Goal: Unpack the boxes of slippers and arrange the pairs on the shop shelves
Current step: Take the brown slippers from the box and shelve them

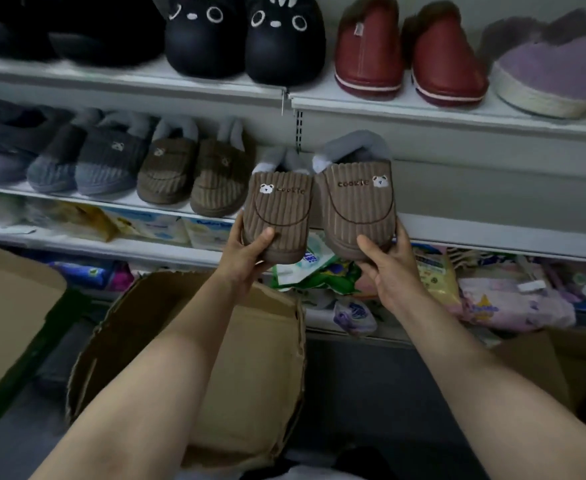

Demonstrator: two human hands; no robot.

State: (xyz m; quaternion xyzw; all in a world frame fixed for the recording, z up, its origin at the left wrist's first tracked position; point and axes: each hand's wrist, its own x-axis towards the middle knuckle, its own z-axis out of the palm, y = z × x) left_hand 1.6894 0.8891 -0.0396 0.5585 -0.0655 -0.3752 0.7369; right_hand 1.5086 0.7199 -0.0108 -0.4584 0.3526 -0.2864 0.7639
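While gripped by both hands (319,258), slippers (319,206)

Two tan corduroy slippers, matched pair, each with a "cookie" label, a small bear face and grey fleece lining. Left slipper (279,211) is held by the toe in the left hand (250,251), right slipper (355,206) by the toe in the right hand (387,263). Both toe-down toward camera, heels up, side by side, nearly touching, in front of the middle shelf (458,233). Darker brown corduroy pair (194,174) sits on that shelf just left. Open cardboard box (194,362) below the arms.
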